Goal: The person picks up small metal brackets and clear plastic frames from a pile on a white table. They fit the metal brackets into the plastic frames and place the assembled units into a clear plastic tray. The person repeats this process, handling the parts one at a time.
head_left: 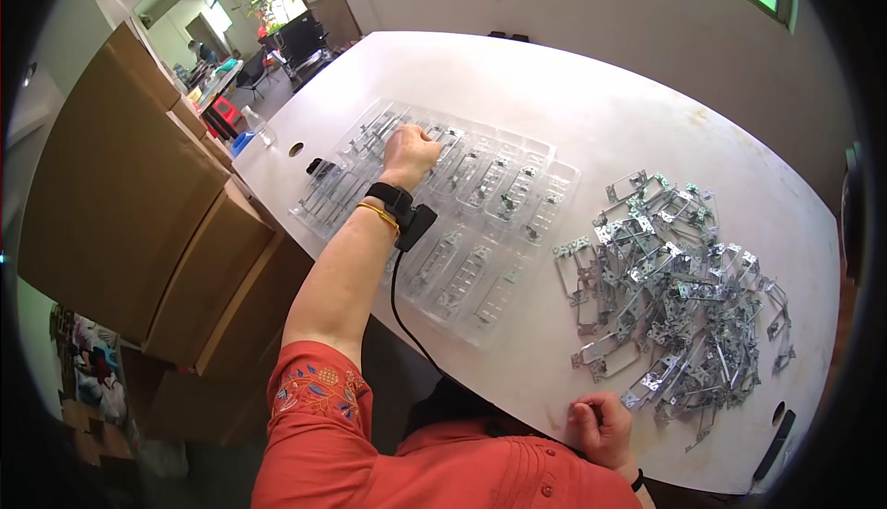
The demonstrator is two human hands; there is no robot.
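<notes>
My left hand (411, 153) is over the clear plastic tray (504, 310), its fingers curled closed above the far compartments; what they hold, if anything, is hidden. Long narrow compartments divide the tray, and many of them hold small metal brackets (506, 202). A black wrist strap (392, 199) with a dark block and a cable sits on my left wrist. My right hand (605, 428) rests at the table's near edge with its fingers curled in, and nothing shows in it. Just beyond it spreads a loose, tangled pile of silvery metal brackets (684, 296).
The white table (628, 112) has a cable hole (296, 150) at its left. Near that side stand a clear bottle (259, 126) and stacked cardboard boxes (139, 204). A dark strip-shaped object (774, 449) lies at the right edge. Far behind, a person (201, 52) is by another table.
</notes>
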